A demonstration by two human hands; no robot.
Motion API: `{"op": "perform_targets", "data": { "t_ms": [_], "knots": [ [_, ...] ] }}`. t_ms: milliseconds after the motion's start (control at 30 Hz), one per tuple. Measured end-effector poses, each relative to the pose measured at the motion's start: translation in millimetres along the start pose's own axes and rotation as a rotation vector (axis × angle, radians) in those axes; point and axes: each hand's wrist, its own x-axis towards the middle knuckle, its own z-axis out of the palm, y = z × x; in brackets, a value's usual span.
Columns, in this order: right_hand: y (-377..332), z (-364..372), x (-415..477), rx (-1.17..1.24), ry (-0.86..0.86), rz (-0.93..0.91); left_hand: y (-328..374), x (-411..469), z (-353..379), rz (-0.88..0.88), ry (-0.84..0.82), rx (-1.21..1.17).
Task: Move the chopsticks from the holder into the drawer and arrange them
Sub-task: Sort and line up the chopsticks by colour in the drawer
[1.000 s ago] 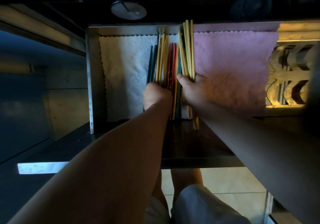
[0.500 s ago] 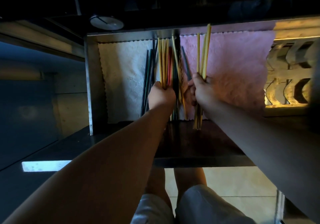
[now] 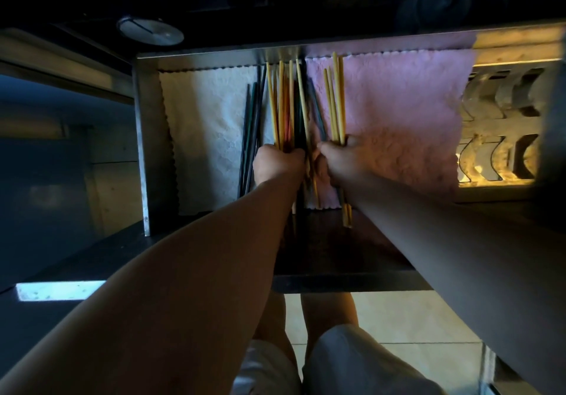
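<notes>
The open metal drawer (image 3: 141, 137) is lined with a white cloth (image 3: 208, 125) on the left and a pink cloth (image 3: 404, 113) on the right. My left hand (image 3: 277, 163) grips a mixed bundle of yellow, red and dark chopsticks (image 3: 286, 104) over the seam between the cloths. My right hand (image 3: 340, 159) holds a small bunch of yellow chopsticks (image 3: 335, 100) just right of that bundle, over the pink cloth. A few dark chopsticks (image 3: 251, 131) lie loose on the white cloth, left of my left hand. The holder is not in view.
A round metal lid (image 3: 150, 31) sits on the dark counter behind the drawer. To the right, a lit compartment holds curved objects (image 3: 502, 137). The drawer's dark front edge (image 3: 352, 281) runs below my forearms, with the tiled floor (image 3: 413, 318) and my knees beneath.
My right hand has drawn its yellow chopsticks further right, apart from the main bundle, and turned them straighter. My left hand keeps its grip on the mixed bundle in the middle.
</notes>
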Motion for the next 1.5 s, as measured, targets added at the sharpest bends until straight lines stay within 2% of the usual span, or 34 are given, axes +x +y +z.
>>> {"op": "perform_targets", "data": {
  "t_ms": [400,567,700,800,1100,1300,1500],
  "knots": [
    [-14,26,-5,0.022,-0.046,0.028,-8,-5,-53,0.068,-0.034,-0.025],
    [-18,30,-13,-0.361,0.185,-0.112,-25,8,-68,0.101,0.077,0.061],
    [-14,31,-10,-0.495,0.217,-0.144,-29,19,-66,0.046,0.091,0.034],
    [-12,28,-3,-0.433,0.163,-0.147,-26,24,-63,0.026,0.067,0.046],
    [-18,14,-12,-0.124,0.054,0.002,-10,9,-43,0.004,-0.001,-0.061],
    [-26,3,-26,0.095,0.035,0.016,6,-4,-25,-0.031,-0.074,-0.130],
    [-27,-9,-35,0.107,0.028,-0.009,7,-6,-16,-0.036,-0.073,-0.155]
  ]
}}
